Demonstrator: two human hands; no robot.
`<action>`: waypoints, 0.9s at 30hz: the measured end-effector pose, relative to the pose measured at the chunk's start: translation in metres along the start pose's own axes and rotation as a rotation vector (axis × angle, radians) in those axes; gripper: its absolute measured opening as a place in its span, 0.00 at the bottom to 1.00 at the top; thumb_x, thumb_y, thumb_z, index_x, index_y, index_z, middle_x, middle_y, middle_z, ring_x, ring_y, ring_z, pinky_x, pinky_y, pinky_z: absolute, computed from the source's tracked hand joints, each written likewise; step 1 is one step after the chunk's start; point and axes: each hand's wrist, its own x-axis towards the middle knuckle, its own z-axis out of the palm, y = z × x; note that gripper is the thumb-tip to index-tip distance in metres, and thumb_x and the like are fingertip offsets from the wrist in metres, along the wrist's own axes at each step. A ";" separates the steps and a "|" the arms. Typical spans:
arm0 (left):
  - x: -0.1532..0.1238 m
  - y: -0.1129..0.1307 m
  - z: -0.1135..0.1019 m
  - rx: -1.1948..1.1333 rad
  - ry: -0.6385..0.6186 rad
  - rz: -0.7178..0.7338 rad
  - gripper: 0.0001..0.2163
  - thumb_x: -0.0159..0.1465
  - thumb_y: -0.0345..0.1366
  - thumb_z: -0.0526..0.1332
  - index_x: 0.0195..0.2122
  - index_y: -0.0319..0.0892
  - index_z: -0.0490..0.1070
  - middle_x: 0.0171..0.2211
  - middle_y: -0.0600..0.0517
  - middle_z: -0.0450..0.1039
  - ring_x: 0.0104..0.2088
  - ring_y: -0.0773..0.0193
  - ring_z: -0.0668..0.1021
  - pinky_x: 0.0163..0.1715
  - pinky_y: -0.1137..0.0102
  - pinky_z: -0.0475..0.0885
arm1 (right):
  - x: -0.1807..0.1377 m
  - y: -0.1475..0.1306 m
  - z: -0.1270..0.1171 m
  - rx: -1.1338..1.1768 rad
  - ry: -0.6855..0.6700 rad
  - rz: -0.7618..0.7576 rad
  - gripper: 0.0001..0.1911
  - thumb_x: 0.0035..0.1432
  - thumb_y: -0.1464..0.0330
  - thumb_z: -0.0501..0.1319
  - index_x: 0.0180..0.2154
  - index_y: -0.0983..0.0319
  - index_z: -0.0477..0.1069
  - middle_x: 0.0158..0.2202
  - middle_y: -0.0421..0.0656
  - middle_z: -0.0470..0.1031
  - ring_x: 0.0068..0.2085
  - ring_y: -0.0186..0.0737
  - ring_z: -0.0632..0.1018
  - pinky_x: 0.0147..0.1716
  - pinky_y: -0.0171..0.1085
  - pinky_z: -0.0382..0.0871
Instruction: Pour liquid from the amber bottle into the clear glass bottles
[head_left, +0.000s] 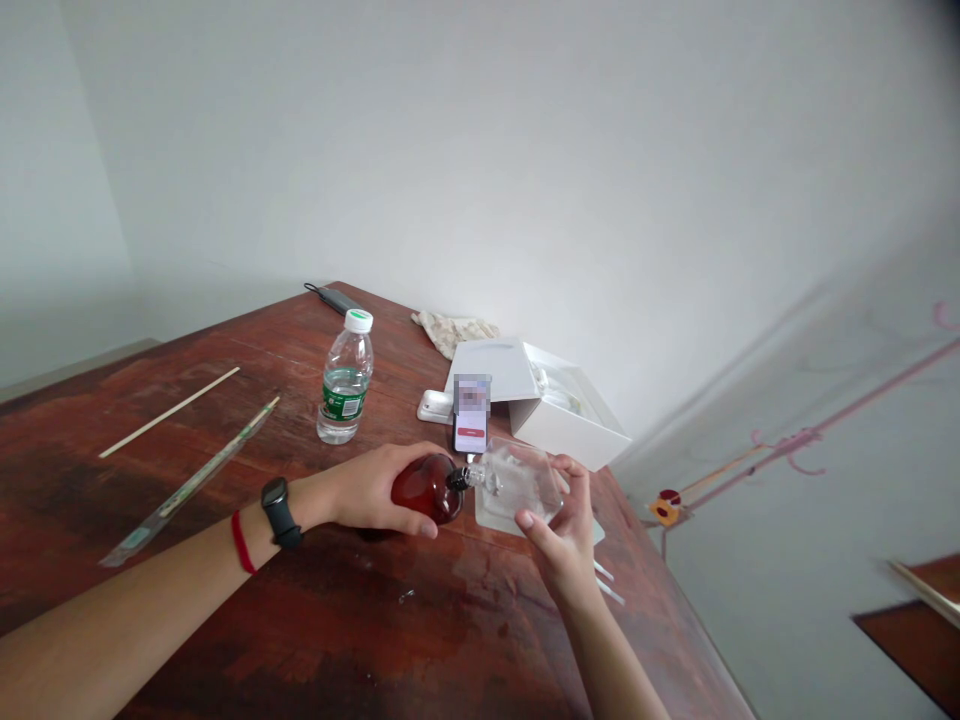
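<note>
My left hand (375,490) is wrapped round a dark red bottle (427,487) tipped on its side, its black neck pointing right. The neck meets a clear, angular glass container (519,482) that my right hand (561,525) grips from the right, thumb on its near face. Both are held just above a dark wooden table (337,620). On my left wrist are a black watch and a red band.
Behind my hands a phone (471,413) stands propped, beside an open white box (547,400). A water bottle (345,377) stands to the left, with a wrapped stick (191,482) and a bare wooden stick (169,412). A cloth (454,328) lies by the wall. The table edge falls away at right.
</note>
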 end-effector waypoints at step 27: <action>0.000 0.000 0.000 -0.015 0.005 0.014 0.35 0.57 0.52 0.79 0.62 0.48 0.72 0.56 0.46 0.83 0.54 0.44 0.84 0.55 0.57 0.76 | 0.001 0.005 -0.006 -0.057 0.007 0.000 0.36 0.49 0.59 0.81 0.51 0.51 0.61 0.55 0.50 0.83 0.54 0.60 0.84 0.50 0.53 0.79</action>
